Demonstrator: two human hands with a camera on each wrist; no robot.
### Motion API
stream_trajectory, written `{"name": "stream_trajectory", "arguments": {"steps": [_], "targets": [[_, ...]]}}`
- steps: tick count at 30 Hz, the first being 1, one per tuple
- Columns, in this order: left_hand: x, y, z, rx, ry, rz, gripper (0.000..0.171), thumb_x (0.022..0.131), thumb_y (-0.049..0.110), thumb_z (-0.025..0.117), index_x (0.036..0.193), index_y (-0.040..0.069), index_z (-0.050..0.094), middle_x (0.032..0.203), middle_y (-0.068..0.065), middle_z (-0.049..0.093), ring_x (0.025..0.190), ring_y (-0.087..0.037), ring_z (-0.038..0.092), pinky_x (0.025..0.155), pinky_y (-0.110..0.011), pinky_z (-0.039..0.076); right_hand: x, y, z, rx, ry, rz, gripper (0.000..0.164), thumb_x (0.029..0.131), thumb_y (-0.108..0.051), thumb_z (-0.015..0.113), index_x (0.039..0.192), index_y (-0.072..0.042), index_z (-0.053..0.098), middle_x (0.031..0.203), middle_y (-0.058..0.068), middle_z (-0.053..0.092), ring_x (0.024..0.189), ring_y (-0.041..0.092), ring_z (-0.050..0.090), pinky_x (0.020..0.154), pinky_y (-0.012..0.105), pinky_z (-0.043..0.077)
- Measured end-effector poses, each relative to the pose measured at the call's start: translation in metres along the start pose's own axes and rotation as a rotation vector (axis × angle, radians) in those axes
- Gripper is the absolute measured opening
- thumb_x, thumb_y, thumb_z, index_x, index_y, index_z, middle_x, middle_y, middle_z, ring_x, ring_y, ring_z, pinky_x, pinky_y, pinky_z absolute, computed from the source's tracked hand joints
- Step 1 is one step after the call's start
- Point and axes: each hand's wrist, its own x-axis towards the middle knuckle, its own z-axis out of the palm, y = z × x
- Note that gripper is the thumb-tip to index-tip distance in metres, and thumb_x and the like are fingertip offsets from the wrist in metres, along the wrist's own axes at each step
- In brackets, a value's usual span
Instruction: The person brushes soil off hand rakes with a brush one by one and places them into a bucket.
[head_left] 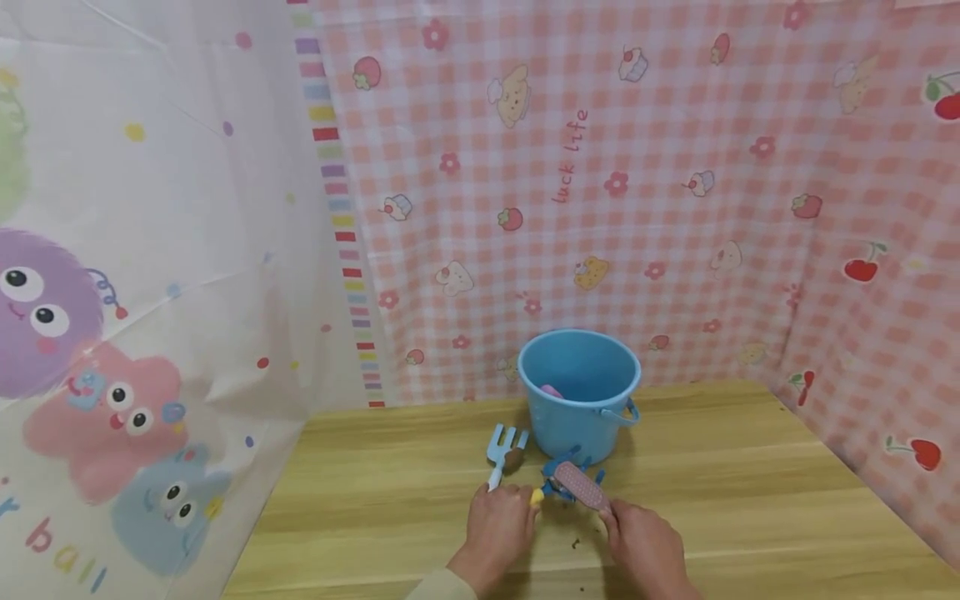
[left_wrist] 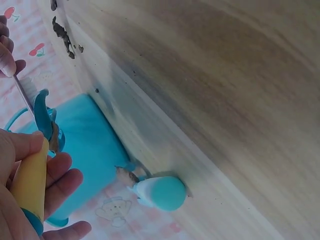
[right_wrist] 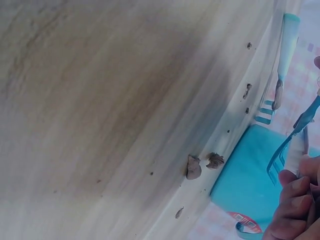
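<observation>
My left hand (head_left: 501,527) grips the yellow handle (left_wrist: 31,177) of a small blue hand rake (left_wrist: 43,120), raised above the table. Brown dirt sticks to the rake's head in the left wrist view. In my right hand (head_left: 648,540) is a pink brush (head_left: 581,485), its back facing up. Its white bristles (left_wrist: 29,89) are against or very close to the rake; contact is hard to tell. A light blue toy fork (head_left: 499,454) lies just beyond my left hand, with a brown clump (head_left: 514,459) at its tines.
Behind the tools stands a blue bucket (head_left: 577,429) with a pink item (head_left: 551,391) inside and its handle hanging to the right. Brown clumps (right_wrist: 194,167) and crumbs are scattered on the wooden table (head_left: 360,517). Patterned cloths (head_left: 465,125) hang behind and on both sides.
</observation>
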Motion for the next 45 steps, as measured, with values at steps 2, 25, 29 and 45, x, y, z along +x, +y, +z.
{"name": "stream_trajectory", "arguments": {"steps": [2, 25, 29, 45], "targets": [[-0.002, 0.001, 0.001, -0.002, -0.002, -0.011, 0.021, 0.084, 0.033, 0.074, 0.08, 0.015, 0.066, 0.07, 0.001, 0.065, 0.065, -0.015, 0.065, 0.074, -0.043, 0.053, 0.0, 0.001, 0.001, -0.002, -0.004, -0.005, 0.012, 0.093, -0.019, 0.068, 0.089, -0.009, 0.071, 0.073, 0.002, 0.066, 0.057, 0.018, 0.059, 0.048, 0.042, 0.046], [-0.009, -0.001, -0.004, -0.006, 0.001, -0.06, 0.02, 0.085, 0.032, 0.074, 0.077, 0.017, 0.064, 0.074, 0.004, 0.068, 0.067, -0.015, 0.066, 0.08, -0.044, 0.053, 0.001, -0.004, 0.0, 0.085, -0.031, -0.101, 0.016, 0.095, -0.02, 0.066, 0.08, -0.014, 0.064, 0.061, -0.007, 0.05, 0.053, 0.011, 0.044, 0.047, 0.034, 0.037], [-0.011, -0.001, -0.005, -0.007, 0.004, -0.083, 0.019, 0.085, 0.032, 0.075, 0.079, 0.017, 0.066, 0.073, 0.003, 0.068, 0.066, -0.014, 0.065, 0.075, -0.04, 0.053, 0.003, -0.003, 0.001, 0.051, -0.059, -0.084, 0.012, 0.094, -0.02, 0.066, 0.085, -0.012, 0.068, 0.065, -0.004, 0.056, 0.055, 0.013, 0.05, 0.048, 0.036, 0.04], [-0.017, 0.001, -0.001, 0.001, 0.056, -0.112, 0.018, 0.082, 0.032, 0.077, 0.082, 0.016, 0.069, 0.073, 0.003, 0.068, 0.063, -0.014, 0.065, 0.063, -0.033, 0.049, 0.012, 0.002, 0.005, 0.045, -0.06, -0.07, 0.012, 0.094, -0.019, 0.067, 0.09, -0.009, 0.071, 0.071, 0.001, 0.064, 0.058, 0.017, 0.058, 0.048, 0.04, 0.045]]}}
